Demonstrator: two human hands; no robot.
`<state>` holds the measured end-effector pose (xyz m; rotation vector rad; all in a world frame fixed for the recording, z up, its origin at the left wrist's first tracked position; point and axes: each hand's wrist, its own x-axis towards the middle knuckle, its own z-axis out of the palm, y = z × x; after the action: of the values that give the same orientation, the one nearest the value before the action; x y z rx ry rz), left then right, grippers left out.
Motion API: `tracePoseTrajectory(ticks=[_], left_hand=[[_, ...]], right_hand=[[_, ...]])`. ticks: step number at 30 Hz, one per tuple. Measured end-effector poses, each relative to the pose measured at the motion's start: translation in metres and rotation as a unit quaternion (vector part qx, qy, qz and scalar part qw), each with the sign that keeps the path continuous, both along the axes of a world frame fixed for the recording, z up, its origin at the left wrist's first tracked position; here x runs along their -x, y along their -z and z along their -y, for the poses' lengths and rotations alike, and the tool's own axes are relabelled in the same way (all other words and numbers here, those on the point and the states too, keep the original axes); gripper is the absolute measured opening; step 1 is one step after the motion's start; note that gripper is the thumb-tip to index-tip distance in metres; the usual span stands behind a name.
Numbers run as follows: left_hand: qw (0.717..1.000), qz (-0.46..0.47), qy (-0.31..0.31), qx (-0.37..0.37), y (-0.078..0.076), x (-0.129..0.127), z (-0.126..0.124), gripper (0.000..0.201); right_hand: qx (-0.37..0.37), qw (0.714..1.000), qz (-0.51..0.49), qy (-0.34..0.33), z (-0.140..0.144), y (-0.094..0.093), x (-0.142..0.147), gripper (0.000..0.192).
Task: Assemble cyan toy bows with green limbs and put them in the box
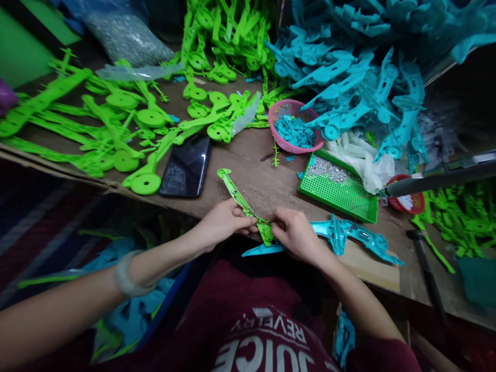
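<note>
My left hand [223, 222] pinches a long green plastic part [236, 195] that slants up and left over the table's front edge. My right hand [295, 233] grips the lower end of that green part where it meets a teal plastic part [351, 235]. The teal part lies under my right hand and stretches right along the table edge. A pale bangle sits on my left wrist.
Heaps of green parts [116, 113] cover the left and back. Teal parts [356, 77] are piled at the back right. A dark phone [186, 166], a pink basket [279, 109] of teal bits, a green tray [343, 204] with small metal pieces and a hammer [426, 263] lie on the wooden table [263, 175].
</note>
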<state>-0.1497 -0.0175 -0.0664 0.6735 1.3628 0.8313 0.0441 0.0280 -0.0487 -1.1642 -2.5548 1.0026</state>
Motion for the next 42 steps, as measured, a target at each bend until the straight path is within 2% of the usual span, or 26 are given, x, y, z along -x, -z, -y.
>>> tracePoseTrajectory(ticks=[2, 4, 6, 8, 10, 12, 15, 17, 18, 21, 26, 31, 36, 42], left_hand=[[1.000, -0.018, -0.017, -0.009, 0.001, -0.001, -0.001, 0.038], [0.999, -0.039, -0.016, -0.010, 0.002, 0.000, -0.005, 0.037], [0.996, -0.085, 0.024, -0.009, 0.001, 0.005, -0.009, 0.031], [0.975, -0.201, 0.091, -0.041, -0.001, 0.009, -0.010, 0.024], [0.914, -0.370, 0.121, -0.117, -0.004, 0.010, -0.005, 0.024], [0.830, -0.492, 0.125, -0.232, -0.005, 0.003, 0.008, 0.020], [0.727, -0.533, 0.151, -0.405, 0.001, -0.015, 0.031, 0.024], [0.686, -0.539, 0.162, -0.461, 0.009, -0.027, 0.041, 0.031], [0.675, -0.545, 0.162, -0.469, 0.012, -0.030, 0.043, 0.032], [0.663, -0.553, 0.168, -0.475, 0.017, -0.033, 0.039, 0.029], [0.644, -0.555, 0.193, -0.489, 0.013, -0.029, 0.028, 0.025], [0.677, -0.515, 0.187, -0.491, 0.016, -0.029, 0.029, 0.029], [0.714, -0.474, 0.180, -0.483, 0.018, -0.030, 0.027, 0.029], [0.706, -0.477, 0.176, -0.493, 0.017, -0.030, 0.026, 0.027]], right_hand=[[0.018, 1.000, -0.023, 0.000, -0.003, 0.001, 0.000, 0.016], [0.022, 0.998, -0.041, -0.035, -0.009, 0.002, -0.002, 0.017], [0.022, 0.996, -0.043, -0.081, -0.017, 0.003, -0.006, 0.018], [0.020, 0.993, -0.027, -0.115, -0.022, 0.003, -0.009, 0.018], [0.011, 0.991, -0.001, -0.132, -0.025, 0.002, -0.010, 0.017], [-0.001, 0.990, 0.027, -0.137, -0.024, -0.001, -0.010, 0.017], [-0.015, 0.989, 0.055, -0.138, -0.022, -0.004, -0.010, 0.017], [-0.019, 0.988, 0.059, -0.143, -0.022, -0.005, -0.011, 0.018], [-0.020, 0.987, 0.059, -0.146, -0.023, -0.006, -0.011, 0.018], [-0.022, 0.986, 0.050, -0.156, -0.024, -0.004, -0.014, 0.015], [-0.064, 0.988, 0.018, -0.136, -0.019, 0.006, -0.023, 0.014], [-0.109, 0.990, 0.043, -0.078, -0.010, 0.004, -0.027, 0.016], [-0.110, 0.988, 0.070, -0.080, -0.005, -0.006, -0.023, 0.016], [-0.135, 0.981, 0.042, -0.132, -0.006, -0.009, -0.031, 0.019]])
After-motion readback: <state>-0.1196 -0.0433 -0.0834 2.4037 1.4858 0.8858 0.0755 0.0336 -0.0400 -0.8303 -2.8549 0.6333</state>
